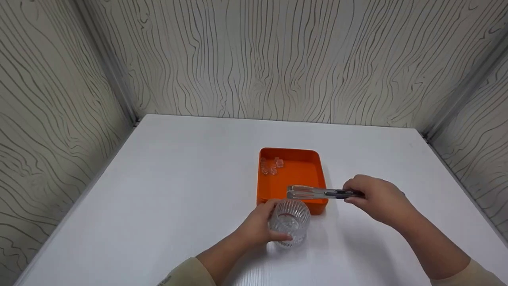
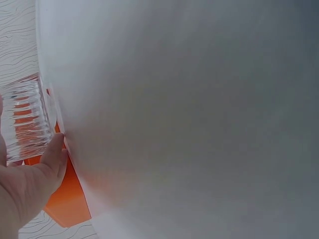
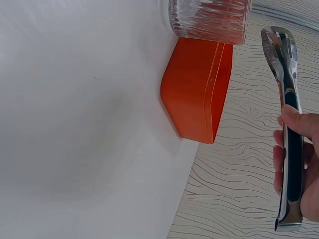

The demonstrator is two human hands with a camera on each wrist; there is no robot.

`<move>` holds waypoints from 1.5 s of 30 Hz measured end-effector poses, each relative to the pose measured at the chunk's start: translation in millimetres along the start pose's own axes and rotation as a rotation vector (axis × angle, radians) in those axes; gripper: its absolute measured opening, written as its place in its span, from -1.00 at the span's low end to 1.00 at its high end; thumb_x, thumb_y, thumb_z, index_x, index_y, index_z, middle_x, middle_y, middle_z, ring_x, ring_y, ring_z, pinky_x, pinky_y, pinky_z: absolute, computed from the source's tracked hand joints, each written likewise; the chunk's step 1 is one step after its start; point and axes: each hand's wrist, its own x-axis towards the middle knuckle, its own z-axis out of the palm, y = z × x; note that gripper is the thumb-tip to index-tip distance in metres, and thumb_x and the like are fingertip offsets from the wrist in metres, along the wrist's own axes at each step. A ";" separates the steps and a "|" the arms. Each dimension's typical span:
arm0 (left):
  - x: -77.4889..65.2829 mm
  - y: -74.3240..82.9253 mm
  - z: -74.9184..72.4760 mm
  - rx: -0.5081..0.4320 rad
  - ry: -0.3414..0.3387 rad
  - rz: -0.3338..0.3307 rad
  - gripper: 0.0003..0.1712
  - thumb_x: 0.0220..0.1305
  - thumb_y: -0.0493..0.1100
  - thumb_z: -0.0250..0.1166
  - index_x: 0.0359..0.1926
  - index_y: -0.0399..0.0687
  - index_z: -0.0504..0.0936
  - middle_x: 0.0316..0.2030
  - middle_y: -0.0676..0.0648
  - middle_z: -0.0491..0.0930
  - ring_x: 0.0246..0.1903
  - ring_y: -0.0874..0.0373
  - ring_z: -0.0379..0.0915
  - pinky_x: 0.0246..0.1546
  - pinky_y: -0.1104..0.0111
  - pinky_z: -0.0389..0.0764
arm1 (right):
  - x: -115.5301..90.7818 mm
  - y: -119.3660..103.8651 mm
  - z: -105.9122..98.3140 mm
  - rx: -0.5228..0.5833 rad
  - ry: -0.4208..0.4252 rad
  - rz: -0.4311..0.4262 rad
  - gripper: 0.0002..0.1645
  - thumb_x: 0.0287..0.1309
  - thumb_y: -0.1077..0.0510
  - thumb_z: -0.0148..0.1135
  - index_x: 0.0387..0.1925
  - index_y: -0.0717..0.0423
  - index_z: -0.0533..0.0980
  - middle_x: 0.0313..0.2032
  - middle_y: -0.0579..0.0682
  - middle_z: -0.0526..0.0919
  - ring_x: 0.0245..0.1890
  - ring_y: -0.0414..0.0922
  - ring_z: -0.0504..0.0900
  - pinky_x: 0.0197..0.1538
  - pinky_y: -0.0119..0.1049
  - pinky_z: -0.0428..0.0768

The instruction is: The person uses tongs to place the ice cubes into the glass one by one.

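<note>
Nearest me, a beige sleeve (image 1: pixel 190 272) leads to the left hand (image 1: pixel 254 227), curled round a ribbed clear glass (image 1: pixel 293 220) at the near end of an orange tray (image 1: pixel 301 171). The right hand (image 1: pixel 379 198) clasps metal tongs (image 1: pixel 323 193); whether their tips pinch anything, I can't tell. Transferring the tray's far-left ice-like pieces (image 1: pixel 279 163) seems in hand; next calls for steady tips above the glass

Left edge is where the action is: the left grip (image 2: pixel 27 186), a bare hand, holds the clear ribbed glass (image 2: pixel 29 119), digits against its side! Orange glows through those ridges, and there's the orange tray (image 2: pixel 69 201) behind, jutting past the fingers. Pale worktop (image 2: pixel 189 114) sweeps across most of the view, grain-patterned wall (image 2: pixel 17 40) top left.
</note>
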 end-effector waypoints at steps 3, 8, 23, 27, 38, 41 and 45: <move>0.2 0.3 0.1 -0.012 -0.001 -0.004 -0.13 -0.28 0.09 0.53 0.12 0.33 0.30 0.02 0.23 0.40 0.03 0.23 0.35 0.12 0.19 0.40 | -3.7 0.3 2.1 0.004 -0.001 -0.018 -0.81 -0.02 0.15 0.33 -0.39 -0.24 0.54 -0.48 -0.34 0.46 -0.49 -0.28 0.41 -0.43 -0.34 0.39; 0.4 0.0 0.1 -0.020 -0.008 -0.017 -0.14 -0.27 0.08 0.52 0.12 0.35 0.30 0.01 0.26 0.40 0.03 0.24 0.35 0.14 0.17 0.38 | -8.0 1.7 5.9 -0.010 -0.002 -0.051 -0.79 -0.04 0.16 0.34 -0.41 -0.26 0.53 -0.49 -0.38 0.44 -0.50 -0.32 0.40 -0.43 -0.37 0.40; -0.4 -1.7 -1.3 -0.045 -0.016 -0.004 -0.13 -0.30 0.08 0.54 0.11 0.35 0.30 -0.02 0.28 0.41 -0.01 0.24 0.38 0.11 0.20 0.40 | -7.2 2.1 8.4 -0.032 -0.038 -0.052 -0.74 -0.12 0.15 0.41 -0.36 -0.21 0.54 -0.44 -0.35 0.47 -0.47 -0.30 0.41 -0.40 -0.36 0.44; -0.7 -1.4 -1.6 -0.026 -0.013 -0.012 -0.13 -0.30 0.09 0.54 0.10 0.36 0.29 -0.03 0.27 0.40 -0.01 0.24 0.37 0.11 0.19 0.41 | -7.0 2.4 7.5 -0.026 -0.014 -0.040 -0.66 -0.16 0.15 0.44 -0.28 -0.17 0.53 -0.39 -0.32 0.48 -0.44 -0.27 0.43 -0.39 -0.35 0.46; -0.6 0.0 -0.7 -0.033 -0.009 -0.039 -0.15 -0.29 0.10 0.53 0.09 0.41 0.29 -0.03 0.25 0.41 0.00 0.22 0.36 0.10 0.17 0.41 | -7.1 5.6 4.2 0.047 0.035 -0.052 -0.57 -0.07 0.25 0.35 -0.10 0.03 0.46 -0.25 -0.12 0.53 -0.29 -0.12 0.54 -0.23 -0.18 0.57; -0.8 -0.5 -0.7 -0.034 -0.008 -0.036 -0.15 -0.28 0.09 0.53 0.09 0.42 0.28 -0.02 0.24 0.40 0.01 0.21 0.36 0.10 0.16 0.42 | -6.2 6.5 3.5 0.028 0.072 -0.061 -0.62 -0.10 0.26 0.37 -0.17 0.03 0.49 -0.29 -0.14 0.55 -0.27 -0.12 0.51 -0.22 -0.17 0.56; -1.0 -1.0 -0.2 -0.040 -0.010 -0.027 -0.15 -0.28 0.08 0.53 0.09 0.42 0.28 -0.01 0.24 0.40 0.02 0.21 0.37 0.09 0.17 0.42 | -7.0 8.5 2.3 -0.054 0.168 -0.052 -0.60 -0.18 0.24 0.43 -0.21 -0.07 0.55 -0.31 -0.19 0.60 -0.27 -0.11 0.42 -0.20 -0.15 0.38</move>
